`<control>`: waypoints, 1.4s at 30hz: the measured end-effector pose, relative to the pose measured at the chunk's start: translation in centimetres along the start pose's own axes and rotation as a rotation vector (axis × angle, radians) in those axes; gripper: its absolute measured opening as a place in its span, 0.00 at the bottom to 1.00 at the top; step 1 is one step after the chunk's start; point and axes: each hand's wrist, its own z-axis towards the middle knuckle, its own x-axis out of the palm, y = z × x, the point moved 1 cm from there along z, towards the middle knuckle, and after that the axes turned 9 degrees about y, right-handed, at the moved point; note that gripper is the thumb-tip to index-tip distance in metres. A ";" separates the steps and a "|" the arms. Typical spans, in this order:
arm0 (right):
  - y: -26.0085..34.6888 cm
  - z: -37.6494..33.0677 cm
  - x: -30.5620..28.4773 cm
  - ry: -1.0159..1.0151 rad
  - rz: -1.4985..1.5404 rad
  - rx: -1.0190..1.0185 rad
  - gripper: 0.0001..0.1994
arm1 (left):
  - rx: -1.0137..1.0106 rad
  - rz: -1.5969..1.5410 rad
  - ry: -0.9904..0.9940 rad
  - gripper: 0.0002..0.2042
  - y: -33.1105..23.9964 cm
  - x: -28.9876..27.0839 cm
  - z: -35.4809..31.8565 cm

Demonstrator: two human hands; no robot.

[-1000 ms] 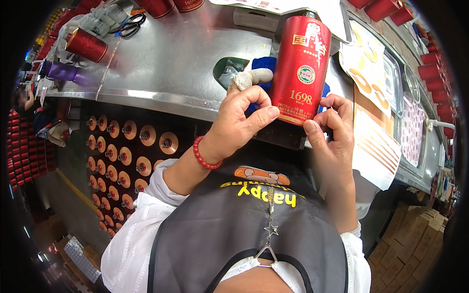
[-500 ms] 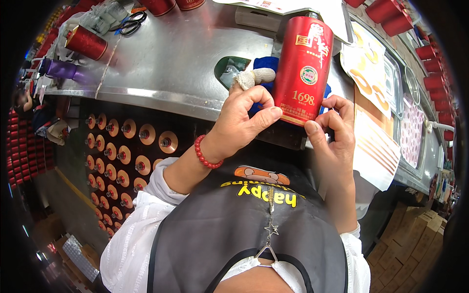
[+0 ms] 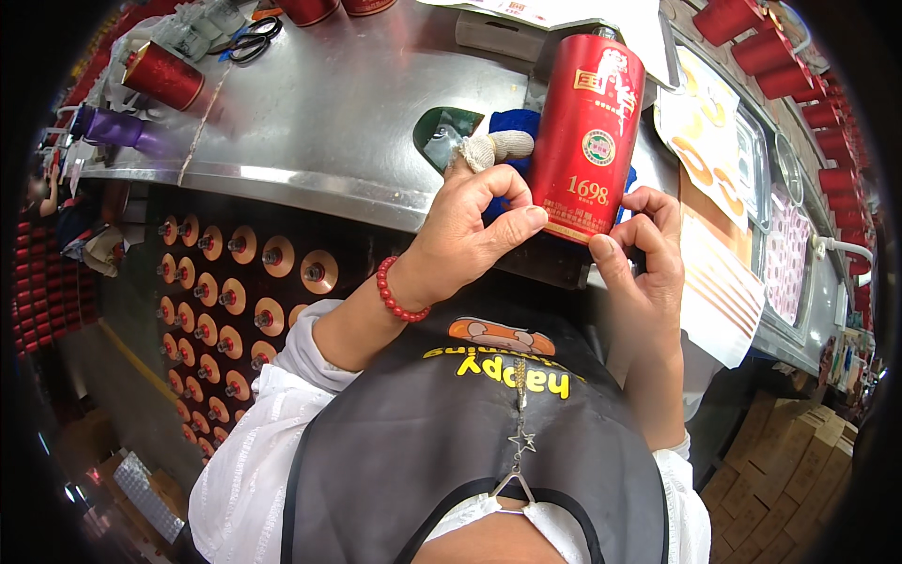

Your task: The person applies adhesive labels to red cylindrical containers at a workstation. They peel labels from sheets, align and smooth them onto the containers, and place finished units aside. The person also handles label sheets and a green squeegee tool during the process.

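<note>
steady the bottle at its base while your fingers work the lower edge

you hold the red bottle (image 3: 587,132) tilted over the near edge of the steel bench (image 3: 338,122), its lower end toward you and its top pointing away. your left hand (image 3: 470,235) is curled against the bottle's lower left side, thumb tip pressed at the bottom rim; the forefinger wears a knitted finger cover (image 3: 493,146). your right hand (image 3: 644,249) pinches at the bottom right corner, thumb and forefinger close together, the other fingers bent behind. i cannot tell what, if anything, sits between those two fingertips.

keep the left thumb firm so the bottle does not roll, and let only the right fingertips move. keep the base over the blue cloth (image 3: 512,127) rather than out past the bench edge, since a slip there likely means a drop. the scissors (image 3: 249,42) lie well apart at the far left.
</note>
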 end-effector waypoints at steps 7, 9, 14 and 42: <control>0.2 0.1 -0.1 0.036 -0.022 0.042 0.11 | -0.044 -0.080 0.022 0.11 0.7 -0.5 -0.2; 0.2 0.1 -0.1 0.028 0.001 0.072 0.11 | -0.151 -0.231 0.076 0.11 0.7 -0.7 -0.5; 0.0 0.0 -0.1 0.042 -0.010 0.052 0.11 | -0.010 -0.193 0.015 0.11 1.3 -0.6 -0.5; -0.3 -0.1 0.6 0.057 0.029 0.105 0.13 | 0.000 -0.166 -0.070 0.09 3.6 -0.1 -1.4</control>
